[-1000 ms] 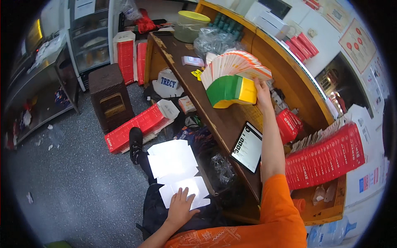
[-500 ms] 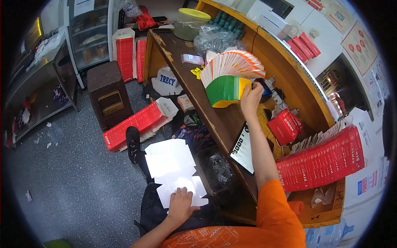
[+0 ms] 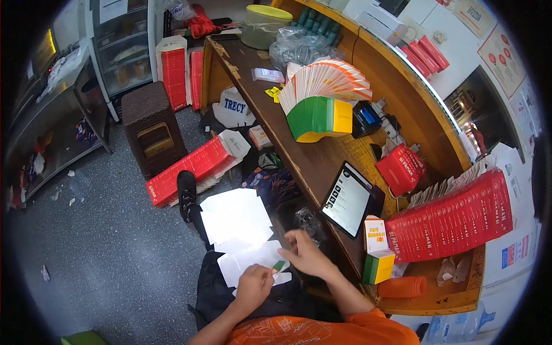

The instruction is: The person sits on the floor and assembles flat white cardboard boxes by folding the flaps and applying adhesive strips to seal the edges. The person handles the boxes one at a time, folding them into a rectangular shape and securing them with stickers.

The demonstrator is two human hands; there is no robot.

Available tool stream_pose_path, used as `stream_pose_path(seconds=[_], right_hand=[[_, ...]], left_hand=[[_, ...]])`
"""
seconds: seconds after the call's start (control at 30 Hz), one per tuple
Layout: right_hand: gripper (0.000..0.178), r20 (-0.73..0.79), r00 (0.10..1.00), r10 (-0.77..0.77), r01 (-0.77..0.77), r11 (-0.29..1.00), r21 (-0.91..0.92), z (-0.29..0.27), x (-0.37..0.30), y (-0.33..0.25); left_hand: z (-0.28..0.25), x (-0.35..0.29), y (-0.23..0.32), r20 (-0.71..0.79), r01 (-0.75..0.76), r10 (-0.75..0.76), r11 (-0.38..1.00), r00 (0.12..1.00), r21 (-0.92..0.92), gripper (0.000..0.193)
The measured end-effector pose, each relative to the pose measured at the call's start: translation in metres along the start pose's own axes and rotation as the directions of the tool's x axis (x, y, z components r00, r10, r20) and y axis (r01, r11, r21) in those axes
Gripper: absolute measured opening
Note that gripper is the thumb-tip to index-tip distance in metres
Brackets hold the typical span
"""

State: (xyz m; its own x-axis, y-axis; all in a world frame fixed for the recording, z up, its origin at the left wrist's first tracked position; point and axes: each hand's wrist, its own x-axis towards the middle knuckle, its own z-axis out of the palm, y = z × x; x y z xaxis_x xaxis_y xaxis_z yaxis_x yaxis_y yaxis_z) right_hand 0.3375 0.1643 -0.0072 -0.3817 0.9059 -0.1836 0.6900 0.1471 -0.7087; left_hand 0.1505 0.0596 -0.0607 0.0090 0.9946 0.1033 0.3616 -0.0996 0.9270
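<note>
An unfolded white cardboard box blank (image 3: 236,215) lies over my lap, its plain side up. My left hand (image 3: 256,284) is closed on a small flap at the blank's near end, and a bit of green print shows beside the fingers. My right hand (image 3: 310,256) hovers at the blank's right edge, its thumb and fingers curved but apart, with nothing seen between them. On the desk to the right, a fanned row of folded green-and-yellow cartons (image 3: 313,118) lies by more white-and-orange ones. One green-and-yellow carton (image 3: 378,267) stands at the desk's near end.
A tablet (image 3: 347,198) rests on the brown desk (image 3: 247,75), left of a long stack of red cartons (image 3: 451,221). An orange cup (image 3: 402,286) lies nearby. On the floor are another red carton stack (image 3: 192,169) and a brown stool (image 3: 150,126). A lidded bucket (image 3: 264,29) stands farther back.
My right hand has come back from the green-and-yellow cartons to the blank on my lap. My left hand has gone from lying flat to pinching a flap.
</note>
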Motion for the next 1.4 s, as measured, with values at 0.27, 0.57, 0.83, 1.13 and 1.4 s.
stream_pose_path(seconds=[0.27, 0.57, 0.83, 1.13, 1.4], right_hand=[[0.018, 0.219, 0.947, 0.233, -0.314, 0.807, 0.5, 0.037, -0.05, 0.025], [0.023, -0.088, 0.972, 0.216, -0.2, 0.965, 0.169, 0.054, -0.065, 0.005], [0.021, 0.15, 0.977, 0.155, -0.172, 0.979, 0.112, 0.045, -0.059, 0.025], [0.018, 0.059, 0.988, 0.141, -0.153, 0.929, 0.338, 0.062, -0.067, 0.04], [0.018, 0.025, 0.997, 0.077, -0.081, 0.939, 0.335, 0.075, -0.065, 0.038]], left_hand=[[0.012, -0.005, 0.009, -0.042, -0.071, 0.07, 0.997, 0.997, -0.038, 0.018], [0.023, -0.003, -0.019, 0.077, 0.317, -0.307, 0.93, 0.948, -0.189, 0.021], [0.016, -0.005, -0.025, 0.299, 0.419, -0.343, 0.874, 0.89, -0.245, 0.017], [0.019, -0.012, -0.042, 0.349, 0.438, -0.312, 0.814, 0.883, -0.381, 0.013], [0.021, -0.019, -0.056, 0.3, 0.414, -0.309, 0.816, 0.903, -0.404, 0.014]])
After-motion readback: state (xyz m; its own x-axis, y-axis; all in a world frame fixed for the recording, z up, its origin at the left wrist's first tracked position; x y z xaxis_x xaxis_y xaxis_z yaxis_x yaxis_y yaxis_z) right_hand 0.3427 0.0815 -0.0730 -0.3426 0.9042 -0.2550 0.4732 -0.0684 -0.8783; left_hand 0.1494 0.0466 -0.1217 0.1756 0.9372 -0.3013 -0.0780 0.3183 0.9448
